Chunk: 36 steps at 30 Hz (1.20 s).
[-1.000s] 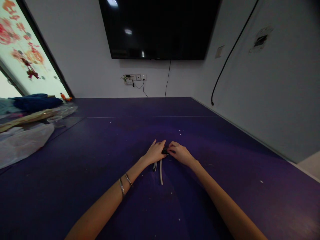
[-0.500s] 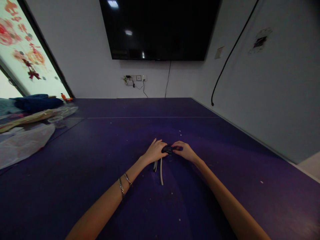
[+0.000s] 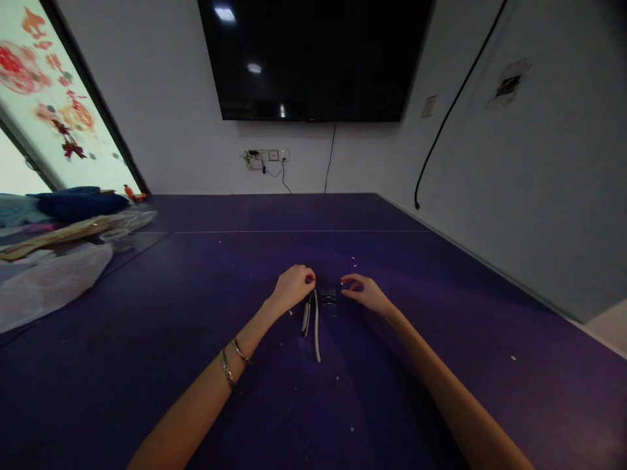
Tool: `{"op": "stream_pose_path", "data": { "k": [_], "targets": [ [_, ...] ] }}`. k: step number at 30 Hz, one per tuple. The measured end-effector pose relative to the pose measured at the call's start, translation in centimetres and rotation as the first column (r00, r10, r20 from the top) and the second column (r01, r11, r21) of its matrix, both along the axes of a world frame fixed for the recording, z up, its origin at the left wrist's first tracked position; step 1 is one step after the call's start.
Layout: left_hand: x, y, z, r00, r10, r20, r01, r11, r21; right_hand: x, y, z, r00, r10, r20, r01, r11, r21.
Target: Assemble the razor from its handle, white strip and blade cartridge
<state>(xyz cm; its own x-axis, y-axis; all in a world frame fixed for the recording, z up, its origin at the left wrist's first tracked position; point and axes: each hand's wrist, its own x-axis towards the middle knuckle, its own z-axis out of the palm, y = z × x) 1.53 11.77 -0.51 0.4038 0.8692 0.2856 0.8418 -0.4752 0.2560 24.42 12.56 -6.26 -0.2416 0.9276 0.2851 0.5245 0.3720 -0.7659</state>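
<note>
A small dark block (image 3: 328, 296) lies on the purple surface between my two hands, and neither touches it. Left of the block, my left hand (image 3: 295, 286) has its thumb and forefinger curled into a pinch; what they hold, if anything, is too small to make out. Just under those fingertips begins a thin, pale, slightly curved strip (image 3: 317, 333) that lies toward me. Beside it is a shorter black-and-whitish strip (image 3: 306, 318), its upper end close to the left hand. My right hand (image 3: 366, 293) hovers right of the block, thumb and fingers apart, holding nothing visible.
The wide purple surface (image 3: 220, 405) runs to the wall, with small white specks on it. Plastic bags (image 3: 59, 281) and folded blue cloth (image 3: 81, 203) lie at the left. A black cable (image 3: 448, 114) hangs at the right; a television (image 3: 313, 59) is on the wall.
My left hand has let go of the dark block and moved left, its fingers now pinched above the pale strip. My right hand has drawn slightly right, off the block, and its fingers have parted.
</note>
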Motion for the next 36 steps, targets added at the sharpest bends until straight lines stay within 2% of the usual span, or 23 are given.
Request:
{"op": "stream_pose_path", "data": {
  "k": [5,9,12,15,18,21,24,27,31,36],
  "targets": [
    [-1.4,-1.8,1.1,0.988,0.105,-0.116,-0.133,0.954,-0.27,0.1,-0.4,1.2,0.99,-0.079,-0.114,0.065,0.99,-0.123],
    [-1.2,-4.4,0.1,0.961,0.067,-0.27,-0.162,0.923,-0.35,-0.6,-0.9,2.0,0.99,-0.074,-0.116,0.056,0.987,-0.148],
    [-1.0,-5.7,-1.1,0.956,0.042,-0.291,-0.145,0.928,-0.344,-1.0,-0.8,2.1,0.997,-0.054,-0.054,0.047,0.991,-0.124],
    [-1.1,-6.1,-2.0,0.962,0.046,-0.268,-0.134,0.937,-0.322,-1.2,-0.6,1.6,0.995,-0.021,0.093,0.022,1.0,-0.001],
    [-1.4,-5.7,-2.4,0.978,0.069,-0.197,-0.124,0.952,-0.28,-1.5,-0.6,0.7,0.971,-0.016,0.24,-0.018,0.99,0.138],
    [-1.3,-4.9,-2.3,0.996,0.034,-0.082,-0.054,0.966,-0.254,-1.8,-0.5,-0.3,0.952,-0.02,0.306,-0.046,0.977,0.207],
    [-0.4,-3.5,-2.2,0.998,-0.057,-0.041,0.051,0.987,-0.155,-1.8,-0.3,-1.5,0.955,-0.013,0.297,-0.061,0.969,0.238],
    [1.3,-1.9,-2.5,0.974,-0.139,-0.177,0.141,0.99,-0.002,-1.6,0.1,-2.6,0.967,0.013,0.254,-0.071,0.973,0.221],
    [3.4,-0.3,-3.2,0.953,-0.175,-0.246,0.184,0.983,0.013,-1.4,0.3,-3.4,0.972,0.043,0.233,-0.084,0.982,0.168],
    [4.6,0.4,-4.0,0.928,-0.21,-0.307,0.226,0.974,0.017,-1.7,0.2,-3.2,0.975,0.067,0.214,-0.11,0.974,0.196]
  ]
}}
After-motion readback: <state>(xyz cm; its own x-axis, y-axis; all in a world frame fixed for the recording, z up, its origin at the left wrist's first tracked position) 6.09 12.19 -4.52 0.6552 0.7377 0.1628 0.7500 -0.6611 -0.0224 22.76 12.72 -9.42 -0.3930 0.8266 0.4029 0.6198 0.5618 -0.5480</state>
